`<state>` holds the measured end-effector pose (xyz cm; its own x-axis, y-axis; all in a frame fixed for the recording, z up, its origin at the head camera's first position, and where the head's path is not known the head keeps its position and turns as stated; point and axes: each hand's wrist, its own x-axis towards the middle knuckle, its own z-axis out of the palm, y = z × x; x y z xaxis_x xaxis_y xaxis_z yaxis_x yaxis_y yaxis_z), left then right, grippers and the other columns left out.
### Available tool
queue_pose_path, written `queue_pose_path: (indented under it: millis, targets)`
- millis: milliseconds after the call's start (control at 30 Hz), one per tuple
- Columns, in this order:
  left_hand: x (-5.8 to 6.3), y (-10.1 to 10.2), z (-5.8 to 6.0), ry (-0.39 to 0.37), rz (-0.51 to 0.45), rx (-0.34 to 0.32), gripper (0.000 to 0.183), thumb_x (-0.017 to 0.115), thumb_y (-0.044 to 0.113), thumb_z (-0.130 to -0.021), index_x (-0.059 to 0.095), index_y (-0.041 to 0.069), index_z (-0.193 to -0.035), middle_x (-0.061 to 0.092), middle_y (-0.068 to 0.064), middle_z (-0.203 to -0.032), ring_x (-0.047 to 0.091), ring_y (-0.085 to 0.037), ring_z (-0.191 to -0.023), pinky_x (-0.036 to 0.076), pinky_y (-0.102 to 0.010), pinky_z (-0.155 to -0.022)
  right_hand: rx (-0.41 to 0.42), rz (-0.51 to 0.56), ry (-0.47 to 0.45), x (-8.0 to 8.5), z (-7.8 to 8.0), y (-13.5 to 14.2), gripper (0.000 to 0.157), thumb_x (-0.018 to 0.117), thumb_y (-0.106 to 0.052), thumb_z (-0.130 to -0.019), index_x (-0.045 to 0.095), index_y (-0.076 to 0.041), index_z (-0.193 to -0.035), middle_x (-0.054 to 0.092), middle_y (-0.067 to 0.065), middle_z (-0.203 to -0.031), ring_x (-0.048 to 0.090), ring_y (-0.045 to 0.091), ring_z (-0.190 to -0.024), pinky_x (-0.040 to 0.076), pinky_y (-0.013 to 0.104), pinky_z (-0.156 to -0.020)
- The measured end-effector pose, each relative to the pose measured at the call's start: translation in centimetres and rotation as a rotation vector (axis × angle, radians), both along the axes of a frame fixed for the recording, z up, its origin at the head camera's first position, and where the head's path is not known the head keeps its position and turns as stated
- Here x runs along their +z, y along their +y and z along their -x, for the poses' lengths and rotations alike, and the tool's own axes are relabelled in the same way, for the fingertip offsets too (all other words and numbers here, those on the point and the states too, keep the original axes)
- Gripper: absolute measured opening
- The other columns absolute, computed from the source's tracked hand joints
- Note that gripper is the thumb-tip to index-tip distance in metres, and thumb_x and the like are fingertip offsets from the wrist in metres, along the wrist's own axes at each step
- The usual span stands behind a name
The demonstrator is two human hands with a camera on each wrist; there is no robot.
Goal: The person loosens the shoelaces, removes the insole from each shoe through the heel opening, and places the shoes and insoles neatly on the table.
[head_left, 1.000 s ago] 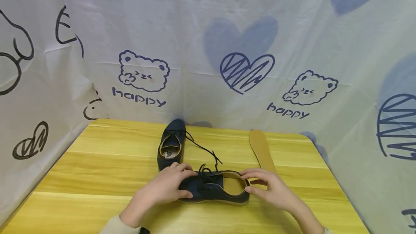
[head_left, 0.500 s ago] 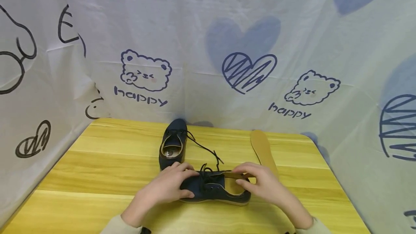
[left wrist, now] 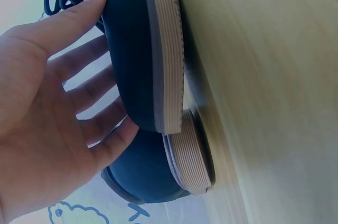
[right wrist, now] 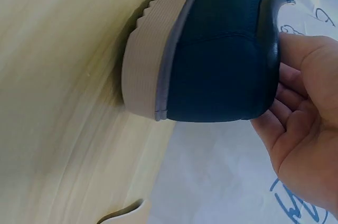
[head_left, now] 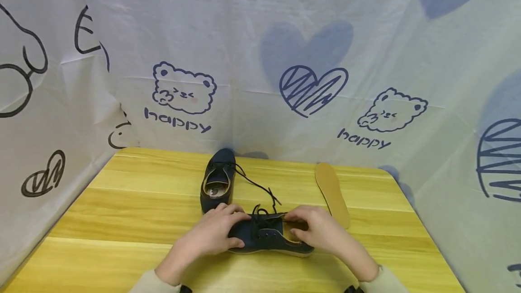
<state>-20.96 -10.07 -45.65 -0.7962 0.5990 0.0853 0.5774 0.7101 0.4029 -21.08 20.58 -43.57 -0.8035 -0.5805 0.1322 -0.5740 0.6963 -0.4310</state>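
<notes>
A navy lace-up shoe [head_left: 264, 242] lies crosswise near the middle of the table, toe to the left. My left hand [head_left: 215, 232] grips its toe, thumb on the near side and fingers beyond. In the left wrist view the thumb lies on the upper by the laces. My right hand [head_left: 317, 227] reaches over the heel, with index finger and thumb inside the opening at the tan lining [head_left: 288, 229]. The right wrist view shows that hand [right wrist: 311, 113] against the collar of the heel [right wrist: 222, 81]; its fingertips are hidden, so I cannot tell whether they pinch anything.
A matching navy shoe [head_left: 208, 203] stands behind my left hand, toe toward the wall cloth, its long lace trailing right. Behind my right hand lies a loose tan insole [head_left: 333, 196]. A printed white cloth [head_left: 252, 116] hangs along the back edge of the wood-grain table [head_left: 134, 193].
My right hand has shifted left from the heel rim, its index finger and thumb moving deeper into the shoe's opening. More of the loose insole shows behind it. The left hand keeps its hold.
</notes>
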Motion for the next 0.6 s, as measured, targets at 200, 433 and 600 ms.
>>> queue_pose_path:
  millis: [200, 433, 600]
  targets:
    - [-0.07, 0.29, -0.16, -0.006, 0.010, 0.021, 0.056, 0.086, 0.035, -0.086, 0.068, 0.019, -0.137, 0.059, -0.004, -0.137, 0.054, -0.030, -0.119, 0.048, -0.054, -0.096, 0.014, -0.028, -0.008, -0.29, 0.33, 0.16, 0.030, 0.083, -0.013, -0.089, 0.075, -0.010, -0.119, 0.075, 0.003, -0.115, 0.072, 0.020, -0.102, 0.060, 0.034, -0.085]
    - [-0.41, 0.29, -0.05, 0.014, 0.025, 0.038, 0.056, 0.086, 0.037, -0.086, 0.068, 0.021, -0.136, 0.059, -0.003, -0.138, 0.054, -0.028, -0.118, 0.048, -0.052, -0.095, -0.003, -0.098, 0.004, -0.29, 0.42, -0.45, 0.037, 0.085, -0.022, -0.086, 0.075, -0.010, -0.120, 0.076, 0.002, -0.114, 0.071, 0.020, -0.104, 0.059, 0.037, -0.087]
    - [-0.37, 0.36, -0.12, 0.016, 0.019, 0.036, 0.056, 0.087, 0.036, -0.085, 0.068, 0.021, -0.136, 0.059, -0.003, -0.138, 0.054, -0.029, -0.119, 0.048, -0.052, -0.095, -0.024, -0.117, -0.018, -0.31, 0.47, -0.78, 0.040, 0.085, -0.021, -0.085, 0.074, -0.008, -0.121, 0.076, 0.004, -0.115, 0.071, 0.023, -0.106, 0.058, 0.041, -0.091]
